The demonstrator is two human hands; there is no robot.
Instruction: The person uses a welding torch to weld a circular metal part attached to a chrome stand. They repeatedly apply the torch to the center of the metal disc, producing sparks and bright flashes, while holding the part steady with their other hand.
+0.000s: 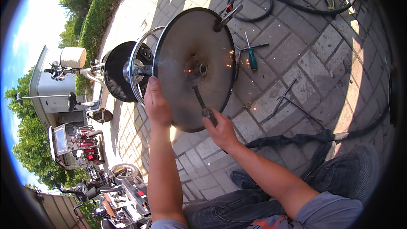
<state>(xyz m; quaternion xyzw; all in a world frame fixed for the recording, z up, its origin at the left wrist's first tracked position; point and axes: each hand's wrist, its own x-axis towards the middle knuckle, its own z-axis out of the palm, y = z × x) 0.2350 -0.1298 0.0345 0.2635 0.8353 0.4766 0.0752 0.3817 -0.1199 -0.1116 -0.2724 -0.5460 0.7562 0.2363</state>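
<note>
A stool lies on its side, and the underside of its round metal base point(190, 38) faces me. My left hand point(158, 104) is closed on the left rim of the base, thumb on the edge; its other fingers are mostly hidden. My right hand point(221, 130) grips a welding torch point(198, 96), its tip close to the central hub point(201, 70). Sparks and a little smoke come off there. A metal clamp point(227, 18) bites the base's upper right rim. Behind the base show a chrome ring point(136, 55) and the black round seat point(118, 71).
Right of the base lie a green-handled screwdriver point(252, 59), a T-shaped wrench point(283, 97) and pliers point(328, 1) on paving bricks. Black cable point(292, 139) runs near my legs; another cable point(292, 5) loops at the top. Motorbikes point(123, 191) stand at left.
</note>
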